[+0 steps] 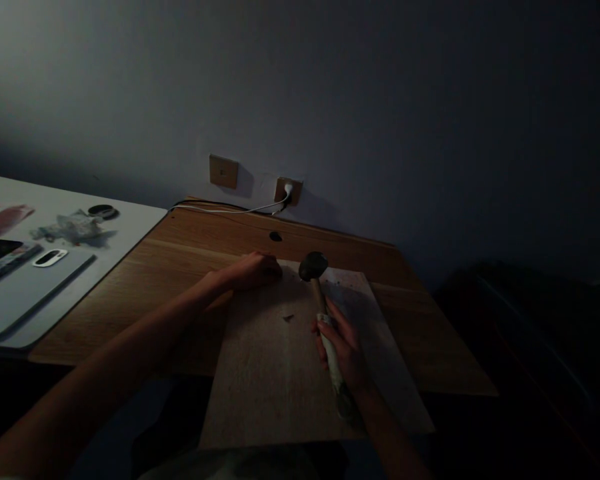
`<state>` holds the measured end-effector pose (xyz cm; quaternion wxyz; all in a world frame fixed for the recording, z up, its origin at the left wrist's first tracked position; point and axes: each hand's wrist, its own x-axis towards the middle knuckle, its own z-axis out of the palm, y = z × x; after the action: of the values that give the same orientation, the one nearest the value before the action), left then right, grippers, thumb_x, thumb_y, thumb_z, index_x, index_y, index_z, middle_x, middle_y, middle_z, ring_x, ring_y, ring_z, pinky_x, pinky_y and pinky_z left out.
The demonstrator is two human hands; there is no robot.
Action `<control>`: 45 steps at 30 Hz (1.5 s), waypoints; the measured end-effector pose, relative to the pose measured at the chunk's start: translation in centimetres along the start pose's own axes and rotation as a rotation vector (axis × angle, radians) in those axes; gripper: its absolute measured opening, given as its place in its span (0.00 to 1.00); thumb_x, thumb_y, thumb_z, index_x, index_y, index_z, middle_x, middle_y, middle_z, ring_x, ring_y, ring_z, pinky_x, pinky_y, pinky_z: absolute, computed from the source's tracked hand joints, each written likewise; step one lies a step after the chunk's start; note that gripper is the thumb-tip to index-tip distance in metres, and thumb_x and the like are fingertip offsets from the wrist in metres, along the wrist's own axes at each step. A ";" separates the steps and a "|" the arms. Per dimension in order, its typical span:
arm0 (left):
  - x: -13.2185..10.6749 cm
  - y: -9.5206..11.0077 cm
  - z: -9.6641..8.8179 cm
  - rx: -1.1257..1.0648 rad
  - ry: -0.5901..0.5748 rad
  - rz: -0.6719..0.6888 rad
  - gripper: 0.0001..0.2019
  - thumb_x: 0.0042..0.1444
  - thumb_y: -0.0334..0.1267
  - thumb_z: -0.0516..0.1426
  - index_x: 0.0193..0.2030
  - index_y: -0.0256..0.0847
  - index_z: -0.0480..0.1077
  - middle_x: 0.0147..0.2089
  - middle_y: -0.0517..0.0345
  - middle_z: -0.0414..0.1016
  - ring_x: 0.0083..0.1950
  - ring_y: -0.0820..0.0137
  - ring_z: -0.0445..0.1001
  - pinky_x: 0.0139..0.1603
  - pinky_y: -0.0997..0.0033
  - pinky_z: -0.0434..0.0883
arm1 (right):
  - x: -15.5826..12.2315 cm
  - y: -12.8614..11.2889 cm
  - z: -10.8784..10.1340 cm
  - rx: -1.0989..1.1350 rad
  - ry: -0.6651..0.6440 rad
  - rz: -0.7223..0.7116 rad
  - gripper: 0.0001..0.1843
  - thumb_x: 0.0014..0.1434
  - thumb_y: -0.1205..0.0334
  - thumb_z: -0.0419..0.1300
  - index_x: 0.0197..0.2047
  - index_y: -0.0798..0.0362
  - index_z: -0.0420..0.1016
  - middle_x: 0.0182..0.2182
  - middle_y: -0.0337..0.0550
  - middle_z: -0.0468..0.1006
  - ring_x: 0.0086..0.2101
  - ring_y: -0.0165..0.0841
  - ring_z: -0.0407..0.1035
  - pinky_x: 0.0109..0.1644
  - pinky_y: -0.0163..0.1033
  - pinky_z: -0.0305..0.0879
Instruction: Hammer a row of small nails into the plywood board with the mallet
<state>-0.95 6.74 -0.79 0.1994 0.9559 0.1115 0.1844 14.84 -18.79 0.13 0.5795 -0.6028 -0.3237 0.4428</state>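
Observation:
In the head view my right hand is closed around the wrapped, pale lower handle of a hammer. Its dark head points away from me, over the far part of a pale wooden board. At the board's far left corner rests my left hand, fingers curled in; whatever they may hold is hidden. A small dark scrap lies on the board between my hands. Tiny specks show near the board's far edge, to the right of the hammer head.
The board lies on a brown wooden desk and overhangs its near edge. On the white table at left are a grey phone-like slab, a crumpled plastic bag and a dark round thing. A white cable runs to a wall socket.

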 end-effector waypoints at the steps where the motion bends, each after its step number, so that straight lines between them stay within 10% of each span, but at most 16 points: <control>1: 0.0 0.0 0.0 0.002 0.001 0.004 0.09 0.60 0.33 0.58 0.43 0.42 0.81 0.42 0.54 0.80 0.41 0.69 0.78 0.44 0.75 0.70 | 0.0 -0.1 0.0 -0.003 0.002 0.001 0.40 0.58 0.50 0.66 0.71 0.46 0.63 0.33 0.35 0.74 0.17 0.22 0.61 0.14 0.27 0.59; 45: 0.7 1.3 1.2 -0.120 0.072 -0.116 0.08 0.59 0.30 0.56 0.43 0.43 0.75 0.43 0.59 0.82 0.42 0.70 0.79 0.44 0.76 0.69 | 0.0 0.2 0.0 0.017 -0.057 -0.002 0.39 0.60 0.52 0.65 0.72 0.47 0.61 0.33 0.35 0.74 0.17 0.22 0.61 0.13 0.27 0.59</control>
<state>0.35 5.35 -0.99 0.2628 0.9269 0.1623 0.2131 14.82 -18.76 -0.07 0.5755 -0.5845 -0.3370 0.4621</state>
